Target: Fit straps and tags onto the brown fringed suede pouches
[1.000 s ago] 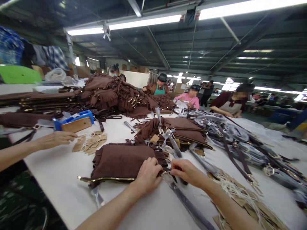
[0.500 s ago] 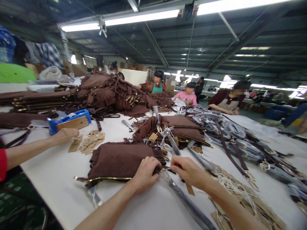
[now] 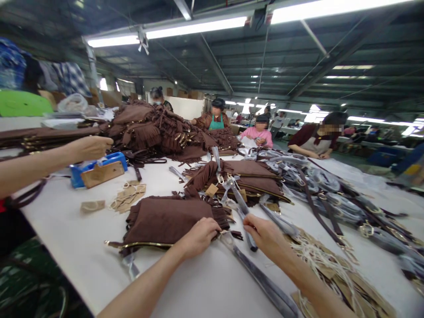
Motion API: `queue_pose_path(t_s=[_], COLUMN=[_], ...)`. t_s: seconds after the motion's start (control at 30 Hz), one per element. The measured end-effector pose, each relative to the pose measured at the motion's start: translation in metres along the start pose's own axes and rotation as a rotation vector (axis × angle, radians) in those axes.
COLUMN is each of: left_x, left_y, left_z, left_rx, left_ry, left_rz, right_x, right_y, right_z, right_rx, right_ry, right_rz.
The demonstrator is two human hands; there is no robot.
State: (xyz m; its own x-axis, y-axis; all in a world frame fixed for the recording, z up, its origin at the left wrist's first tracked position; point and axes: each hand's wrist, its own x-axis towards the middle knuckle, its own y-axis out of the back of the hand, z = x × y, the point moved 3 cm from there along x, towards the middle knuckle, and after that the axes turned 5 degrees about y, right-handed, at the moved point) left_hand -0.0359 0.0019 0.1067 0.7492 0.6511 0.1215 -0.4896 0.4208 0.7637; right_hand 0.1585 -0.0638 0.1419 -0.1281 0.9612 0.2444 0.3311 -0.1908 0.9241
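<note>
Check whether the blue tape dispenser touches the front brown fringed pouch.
Apart. The head view shows white tabletop and stringed kraft tags between the blue tape dispenser and the front brown fringed pouch.

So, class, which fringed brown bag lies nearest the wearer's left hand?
The frontmost fringed brown bag, its right end at the left hand; the other bags lie farther back, stacked or heaped.

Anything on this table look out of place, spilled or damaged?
No clear damage or spill. One kraft tag lies alone on the white tabletop, left of the brown fringed bag and apart from the small tag cluster. At lower right, the larger tag pile looks untidy, its white strings tangled.
</note>
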Motion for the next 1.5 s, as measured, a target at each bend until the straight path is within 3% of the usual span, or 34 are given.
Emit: queue_pose_path(t_s=[0.13,0.23,0.37,0.43,0.5,0.6,0.73,0.83,0.97,1.03,1.13,1.33,1.5], left_x=[-0.001,-0.005,-0.005,-0.010,-0.027,-0.081,-0.163,-0.193,-0.187,-0.176,-0.162,-0.143,-0.138], left_y=[0.004,-0.001,-0.009,-0.002,0.016,0.062,0.125,0.132,0.113,0.114,0.135,0.193,0.215], left_z=[-0.002,-0.002,0.001,0.003,0.005,-0.004,-0.047,-0.077,-0.094,-0.098,-0.101,-0.104,-0.097], left_rx=[-0.012,0.029,0.093,0.107,0.119,0.194,0.270,0.304,0.142,0.004,-0.143,-0.390,-0.453], left_ry=[-0.010,0.045,0.104,0.105,0.077,0.013,0.208,0.269,0.294,0.307,0.314,0.371,0.398], left_rz=[0.008,0.073,0.157,0.168,0.154,0.120,0.168,0.180,0.339,0.438,0.454,0.320,0.292], right_x=[0.002,-0.001,0.005,0.011,0.018,0.033,0.063,0.088,0.111,0.117,0.124,0.146,0.162], right_y=[-0.002,-0.013,-0.050,-0.070,-0.084,-0.087,-0.066,-0.050,-0.037,-0.031,-0.019,0.009,0.026], right_z=[0.004,0.006,-0.002,-0.012,-0.022,-0.028,-0.031,-0.038,-0.045,-0.047,-0.048,-0.049,-0.049], right_rx=[-0.040,-0.092,-0.090,-0.104,-0.118,-0.122,-0.111,-0.146,-0.211,-0.226,-0.222,-0.103,0.110], right_ry=[0.020,0.136,0.424,0.523,0.569,0.526,0.431,0.366,0.327,0.322,0.298,0.338,0.340], right_rz=[0.004,0.003,0.151,0.220,0.233,0.206,0.171,0.136,0.070,0.056,0.060,0.159,0.093])
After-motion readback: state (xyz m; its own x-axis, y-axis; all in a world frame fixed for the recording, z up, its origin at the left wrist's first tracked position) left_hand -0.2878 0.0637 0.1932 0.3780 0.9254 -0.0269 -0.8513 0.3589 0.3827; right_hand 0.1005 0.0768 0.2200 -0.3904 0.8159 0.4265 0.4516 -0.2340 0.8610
